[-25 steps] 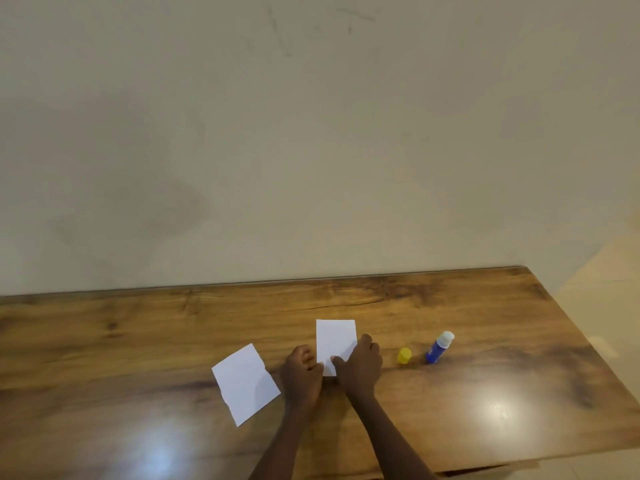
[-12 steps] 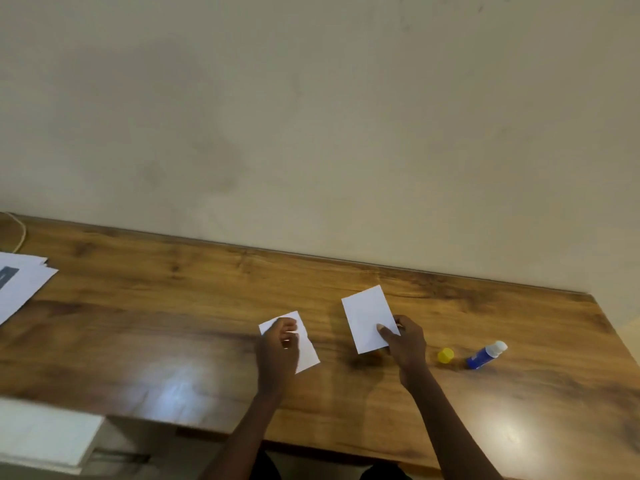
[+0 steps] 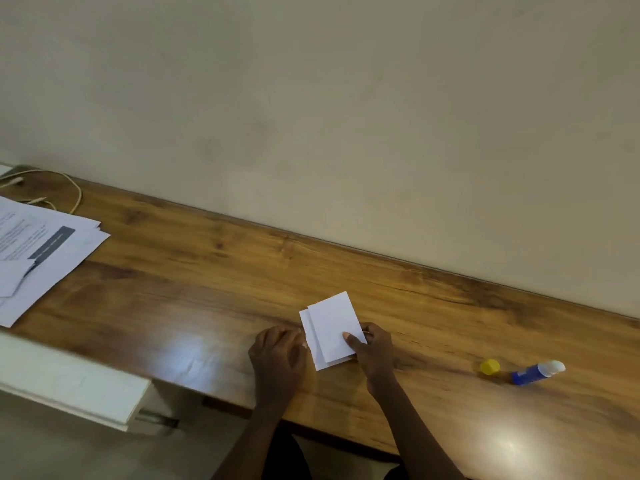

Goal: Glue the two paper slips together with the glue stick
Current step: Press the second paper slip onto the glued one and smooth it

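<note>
Two white paper slips lie stacked on the wooden table (image 3: 214, 271). The upper slip (image 3: 334, 322) sits slightly right of the lower slip (image 3: 310, 336), whose left and bottom edges peek out. My right hand (image 3: 372, 348) pinches the upper slip at its lower right corner, thumb on top. My left hand (image 3: 278, 351) rests curled against the left edge of the lower slip. The blue glue stick (image 3: 535, 372) lies uncapped on its side at the right, and its yellow cap (image 3: 489, 366) stands just left of it.
A pile of printed sheets (image 3: 38, 254) lies at the table's left end, with a pale cable (image 3: 65, 188) behind it by the wall. A white shelf or drawer edge (image 3: 69, 386) juts below the table's front left.
The two slips lay apart half a second ago; now the right hand's slip lies over the left one. The camera view has swung left, showing more of the table's left end.
</note>
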`<state>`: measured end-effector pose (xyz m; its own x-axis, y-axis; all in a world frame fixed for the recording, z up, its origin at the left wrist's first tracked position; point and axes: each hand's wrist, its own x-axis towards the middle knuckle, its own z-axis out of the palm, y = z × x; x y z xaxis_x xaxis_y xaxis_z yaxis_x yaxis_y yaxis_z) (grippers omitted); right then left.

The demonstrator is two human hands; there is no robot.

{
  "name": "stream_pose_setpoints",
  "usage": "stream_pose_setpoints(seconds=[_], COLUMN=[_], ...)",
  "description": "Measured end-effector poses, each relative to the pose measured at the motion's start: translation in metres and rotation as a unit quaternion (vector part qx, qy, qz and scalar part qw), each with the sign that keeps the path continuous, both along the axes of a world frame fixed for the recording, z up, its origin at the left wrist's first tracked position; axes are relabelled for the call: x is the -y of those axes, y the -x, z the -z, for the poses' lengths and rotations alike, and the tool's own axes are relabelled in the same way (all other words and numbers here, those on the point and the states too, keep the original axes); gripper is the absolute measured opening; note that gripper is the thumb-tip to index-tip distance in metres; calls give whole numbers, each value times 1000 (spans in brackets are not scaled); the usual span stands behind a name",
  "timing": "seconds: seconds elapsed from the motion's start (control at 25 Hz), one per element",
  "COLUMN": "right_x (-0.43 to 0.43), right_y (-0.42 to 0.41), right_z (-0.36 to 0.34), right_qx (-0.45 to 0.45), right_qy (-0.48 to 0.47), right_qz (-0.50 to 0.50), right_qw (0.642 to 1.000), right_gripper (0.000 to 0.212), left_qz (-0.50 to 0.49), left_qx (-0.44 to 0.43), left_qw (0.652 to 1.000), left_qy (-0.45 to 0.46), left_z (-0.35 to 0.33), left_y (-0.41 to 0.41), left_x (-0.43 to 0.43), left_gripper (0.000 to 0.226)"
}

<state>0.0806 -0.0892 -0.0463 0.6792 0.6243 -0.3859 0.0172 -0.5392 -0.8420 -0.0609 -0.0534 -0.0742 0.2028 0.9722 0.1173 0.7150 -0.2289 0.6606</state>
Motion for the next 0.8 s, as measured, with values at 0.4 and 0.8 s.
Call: stream_pose_setpoints(seconds=[0.4, 0.8], right_x=[-3, -2], right_y=[12, 17], right_z=[8, 12], right_qx=[62, 139], right_qy=[16, 21], right_qz=[-17, -40], right_qw=[998, 989], right_gripper=[27, 29], left_qz=[20, 17], left_qx=[-38, -12], left_qw=[999, 1000], left_qy=[6, 3], left_z=[5, 9], left_y=[0, 1], left_x=[-3, -4], left_gripper=[21, 15])
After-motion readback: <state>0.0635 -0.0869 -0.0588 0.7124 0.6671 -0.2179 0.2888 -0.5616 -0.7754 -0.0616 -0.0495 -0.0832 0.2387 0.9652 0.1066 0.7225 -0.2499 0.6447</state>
